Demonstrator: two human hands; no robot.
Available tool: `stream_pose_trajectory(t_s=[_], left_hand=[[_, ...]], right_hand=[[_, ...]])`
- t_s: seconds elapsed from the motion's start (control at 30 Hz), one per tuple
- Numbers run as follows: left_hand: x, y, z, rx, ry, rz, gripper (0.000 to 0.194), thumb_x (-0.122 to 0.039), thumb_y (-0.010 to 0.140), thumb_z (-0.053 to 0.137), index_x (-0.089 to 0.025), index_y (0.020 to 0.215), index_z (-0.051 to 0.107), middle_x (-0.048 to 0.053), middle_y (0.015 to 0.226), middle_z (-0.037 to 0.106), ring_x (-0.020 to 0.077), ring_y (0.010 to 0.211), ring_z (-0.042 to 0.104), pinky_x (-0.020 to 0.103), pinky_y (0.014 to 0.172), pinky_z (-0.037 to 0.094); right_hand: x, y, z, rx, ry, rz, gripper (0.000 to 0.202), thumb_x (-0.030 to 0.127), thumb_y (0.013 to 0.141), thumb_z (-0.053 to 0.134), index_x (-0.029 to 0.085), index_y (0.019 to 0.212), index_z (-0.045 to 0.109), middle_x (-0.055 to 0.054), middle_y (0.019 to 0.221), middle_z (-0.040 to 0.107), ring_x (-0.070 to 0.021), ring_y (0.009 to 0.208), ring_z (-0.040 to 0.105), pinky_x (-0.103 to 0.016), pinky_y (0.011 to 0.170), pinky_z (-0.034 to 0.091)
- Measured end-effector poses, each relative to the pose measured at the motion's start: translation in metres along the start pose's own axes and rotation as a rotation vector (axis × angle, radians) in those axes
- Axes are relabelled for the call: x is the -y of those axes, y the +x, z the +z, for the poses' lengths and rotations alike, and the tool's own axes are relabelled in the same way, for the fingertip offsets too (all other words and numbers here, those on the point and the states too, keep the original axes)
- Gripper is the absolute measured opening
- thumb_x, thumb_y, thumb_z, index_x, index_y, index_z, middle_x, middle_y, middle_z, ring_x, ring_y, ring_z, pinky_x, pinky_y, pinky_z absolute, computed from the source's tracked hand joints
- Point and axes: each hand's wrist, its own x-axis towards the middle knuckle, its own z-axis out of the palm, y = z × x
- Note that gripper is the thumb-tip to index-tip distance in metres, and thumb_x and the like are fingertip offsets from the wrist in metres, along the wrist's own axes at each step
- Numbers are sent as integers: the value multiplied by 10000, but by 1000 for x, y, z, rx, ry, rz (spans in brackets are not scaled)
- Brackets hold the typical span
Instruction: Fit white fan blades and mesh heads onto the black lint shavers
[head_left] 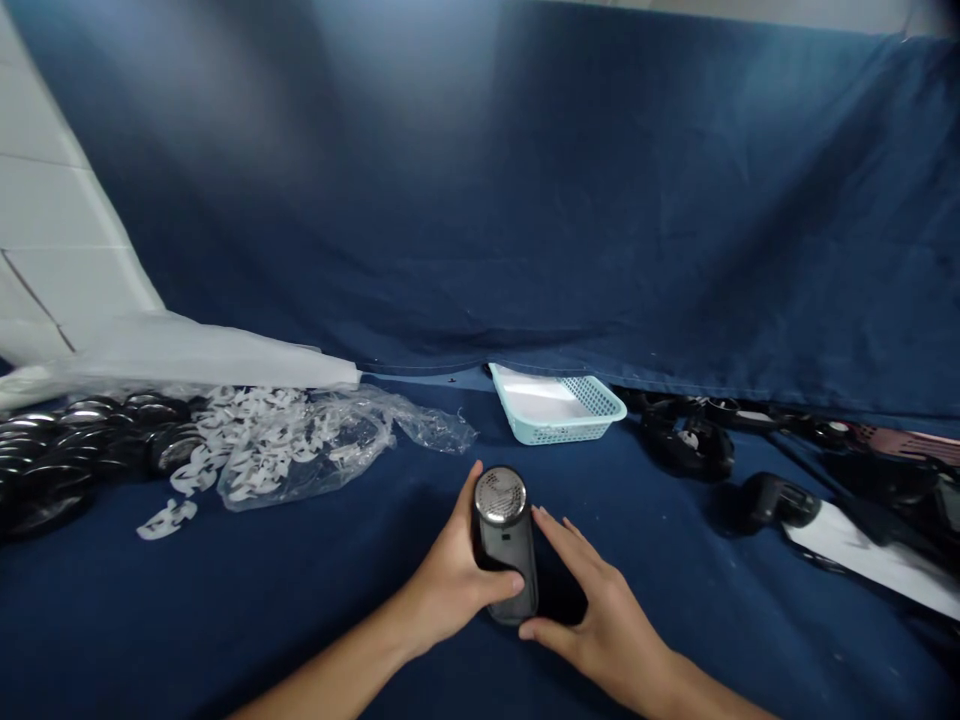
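Note:
A dark grey device [510, 560] with a round, perforated silver head stands out near the middle of the blue cloth. My left hand [459, 575] is wrapped round its left side, the thumb lying across its front. On the device's right side is my right hand [592, 600], fingers and thumb apart, with fingertips at or very near its edge and lower corner. Whether those fingertips press on the device cannot be made out.
A light blue basket [562, 432] sits beyond the device. White plastic parts [262, 430] spill from a clear bag at left, beside stacked black round parts [75, 450]. Black parts [686, 440] and a white strip [870, 550] lie at right. A blue curtain [480, 200] hangs behind.

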Motion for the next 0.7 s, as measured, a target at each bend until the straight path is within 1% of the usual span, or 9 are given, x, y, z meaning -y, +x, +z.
stream_pose_trajectory(t_s=[0.03,0.1,0.17,0.23,0.33,0.4,0.5,0.6,0.7], left_hand=[[-1,0,1,-21,-46,-27,1173,-85,635,782,-276,1541,62,114,1424,494,285,1268,496,438,1096,335],[-3,-1,1,-60,-93,-81,1054,-54,616,780,-256,1501,243,82,1322,584,266,1215,529,410,1078,337],[-6,-2,2,-77,-126,-113,882,-40,601,786,-235,1386,436,58,1215,644,254,1139,563,385,1023,370],[-8,-4,5,-90,-166,-135,715,-42,601,784,-215,1253,549,44,1127,671,243,1078,580,371,984,383],[-9,-8,9,-121,-245,-162,580,-43,623,737,-201,1162,594,41,1084,680,234,1063,580,370,987,373],[-9,-9,10,-130,-297,-167,607,-20,606,699,-208,1173,588,35,1079,680,229,1069,576,357,977,377],[-10,-7,9,-92,-430,-197,675,35,544,627,-221,1167,589,22,1054,681,221,1062,580,329,937,400],[-10,-4,6,-54,-537,-254,605,14,534,546,-208,1093,617,38,1067,681,226,1051,600,338,919,426],[-10,-1,4,-23,-587,-290,561,-22,553,500,-196,1071,624,59,1092,682,241,1041,621,362,905,451]], right_hand=[[0,-1,0,10,2,-47,945,354,759,788,271,1530,248,-106,1546,373,-345,1426,318,-611,1160,265],[1,-3,-1,27,6,-120,929,393,796,759,299,1537,208,-88,1564,343,-325,1430,323,-585,1157,294],[1,-4,-2,30,-9,-151,949,439,807,747,323,1543,160,-80,1567,341,-324,1426,334,-583,1152,304],[1,-5,-2,29,-40,-178,951,468,816,732,343,1544,133,-81,1561,356,-330,1415,356,-589,1147,304],[2,-6,-2,18,-64,-201,872,455,855,694,355,1539,162,-79,1557,369,-319,1398,390,-551,1134,346],[3,-6,-3,13,-49,-191,813,443,869,681,347,1530,217,-80,1565,351,-314,1404,377,-525,1125,372],[4,-4,-3,18,-6,-162,754,434,875,675,333,1512,285,-84,1580,308,-317,1428,325,-536,1132,355],[4,-2,-4,28,36,-139,700,417,879,674,333,1490,343,-81,1576,310,-314,1434,308,-549,1142,333],[4,-1,-4,0,63,-125,653,412,864,694,340,1451,418,-75,1559,347,-325,1423,323,-569,1134,337]])
